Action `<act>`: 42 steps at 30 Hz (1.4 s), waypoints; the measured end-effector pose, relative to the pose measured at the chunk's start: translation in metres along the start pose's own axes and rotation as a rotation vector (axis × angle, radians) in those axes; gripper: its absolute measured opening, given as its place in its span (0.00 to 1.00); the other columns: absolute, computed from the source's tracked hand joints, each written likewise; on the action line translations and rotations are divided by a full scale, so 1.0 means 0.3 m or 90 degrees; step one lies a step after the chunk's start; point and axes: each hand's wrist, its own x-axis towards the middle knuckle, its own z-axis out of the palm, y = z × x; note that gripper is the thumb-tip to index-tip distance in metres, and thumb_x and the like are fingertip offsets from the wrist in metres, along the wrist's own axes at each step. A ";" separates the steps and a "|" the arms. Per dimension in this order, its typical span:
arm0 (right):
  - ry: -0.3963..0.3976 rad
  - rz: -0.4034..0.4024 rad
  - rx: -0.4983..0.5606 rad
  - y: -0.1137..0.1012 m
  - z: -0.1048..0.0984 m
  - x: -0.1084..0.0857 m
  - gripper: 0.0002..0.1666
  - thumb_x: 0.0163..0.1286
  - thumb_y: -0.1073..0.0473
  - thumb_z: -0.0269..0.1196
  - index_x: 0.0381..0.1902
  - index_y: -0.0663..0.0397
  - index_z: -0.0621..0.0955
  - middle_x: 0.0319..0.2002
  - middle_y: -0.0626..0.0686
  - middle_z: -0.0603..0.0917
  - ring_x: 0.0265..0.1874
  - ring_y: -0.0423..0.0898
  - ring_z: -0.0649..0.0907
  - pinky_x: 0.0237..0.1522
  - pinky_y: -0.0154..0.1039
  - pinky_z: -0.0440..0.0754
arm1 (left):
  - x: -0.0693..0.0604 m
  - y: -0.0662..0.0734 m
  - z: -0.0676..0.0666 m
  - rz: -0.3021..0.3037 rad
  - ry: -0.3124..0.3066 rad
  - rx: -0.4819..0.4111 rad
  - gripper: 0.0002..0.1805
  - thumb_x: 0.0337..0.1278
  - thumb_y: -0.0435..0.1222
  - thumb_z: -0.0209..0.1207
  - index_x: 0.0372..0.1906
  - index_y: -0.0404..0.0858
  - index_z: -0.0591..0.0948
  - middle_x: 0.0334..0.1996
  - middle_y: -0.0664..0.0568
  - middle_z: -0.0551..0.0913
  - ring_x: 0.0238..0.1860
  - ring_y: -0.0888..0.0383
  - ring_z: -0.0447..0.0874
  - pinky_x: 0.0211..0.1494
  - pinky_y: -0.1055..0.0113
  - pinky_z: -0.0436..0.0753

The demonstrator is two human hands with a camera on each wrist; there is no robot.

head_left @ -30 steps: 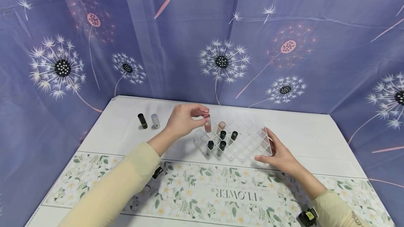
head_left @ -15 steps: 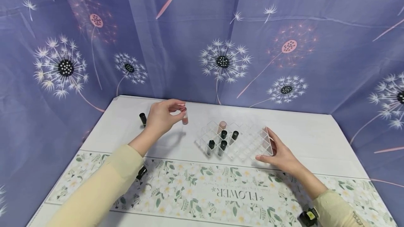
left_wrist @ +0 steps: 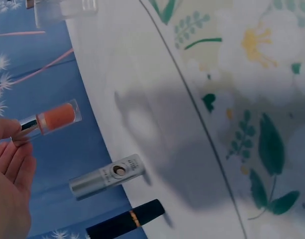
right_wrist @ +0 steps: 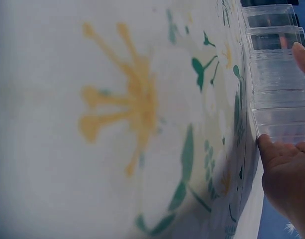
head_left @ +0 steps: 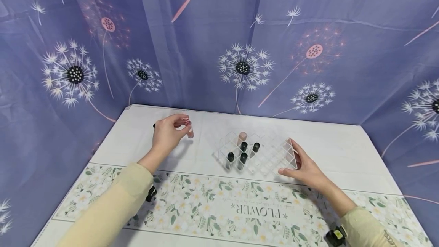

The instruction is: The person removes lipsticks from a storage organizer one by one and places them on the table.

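Note:
My left hand (head_left: 167, 133) pinches the top of a clear tube with orange-pink contents (head_left: 190, 130) between thumb and fingers, held upright above the white table. The left wrist view shows the tube (left_wrist: 59, 116), with a silver tube (left_wrist: 106, 176) and a black tube with a gold band (left_wrist: 126, 219) standing beside it. On the right, my right hand (head_left: 306, 167) grips the right end of a clear compartment rack (head_left: 271, 155), thumb at the front corner. Several black-capped tubes (head_left: 243, 158) and one pinkish-capped tube (head_left: 242, 137) stand in the rack's left part.
A floral strip (head_left: 205, 205) with printed lettering crosses the table (head_left: 329, 144) in front of the rack. Behind the table hangs a purple curtain (head_left: 192, 48) with dandelion prints. In the head view my left hand hides most of the two standing tubes.
My left hand has carried the orange-pink tube leftwards, away from the rack's left end, to beside the silver and black tubes. The right hand and the rack have stayed in place.

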 end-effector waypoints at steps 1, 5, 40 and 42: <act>-0.001 -0.001 0.001 -0.001 0.000 0.000 0.71 0.68 0.55 0.78 0.89 0.50 0.39 0.82 0.72 0.59 0.77 0.70 0.68 0.63 0.35 0.82 | 0.000 -0.006 0.004 0.000 0.005 0.002 0.15 0.60 0.32 0.75 0.52 0.37 0.91 0.43 0.47 0.94 0.46 0.46 0.95 0.54 0.54 0.91; 0.000 -0.004 0.007 -0.002 -0.001 0.000 0.72 0.68 0.56 0.78 0.89 0.51 0.39 0.81 0.73 0.60 0.76 0.71 0.69 0.63 0.41 0.84 | -0.002 -0.019 0.021 -0.013 0.015 0.010 0.14 0.61 0.32 0.75 0.52 0.36 0.91 0.43 0.46 0.94 0.46 0.45 0.94 0.54 0.53 0.91; 0.000 -0.012 0.029 0.001 0.003 -0.002 0.71 0.68 0.58 0.78 0.89 0.51 0.39 0.82 0.72 0.59 0.76 0.70 0.69 0.56 0.23 0.80 | -0.028 -0.061 0.080 -0.051 0.027 0.076 0.13 0.67 0.35 0.72 0.53 0.37 0.90 0.45 0.48 0.94 0.47 0.44 0.93 0.49 0.47 0.88; 0.001 -0.013 0.029 0.001 0.003 -0.001 0.71 0.67 0.58 0.78 0.89 0.51 0.39 0.81 0.73 0.60 0.75 0.70 0.70 0.55 0.24 0.80 | -0.028 -0.062 0.081 -0.050 0.025 0.079 0.13 0.67 0.35 0.72 0.54 0.38 0.90 0.45 0.48 0.94 0.47 0.45 0.93 0.49 0.47 0.88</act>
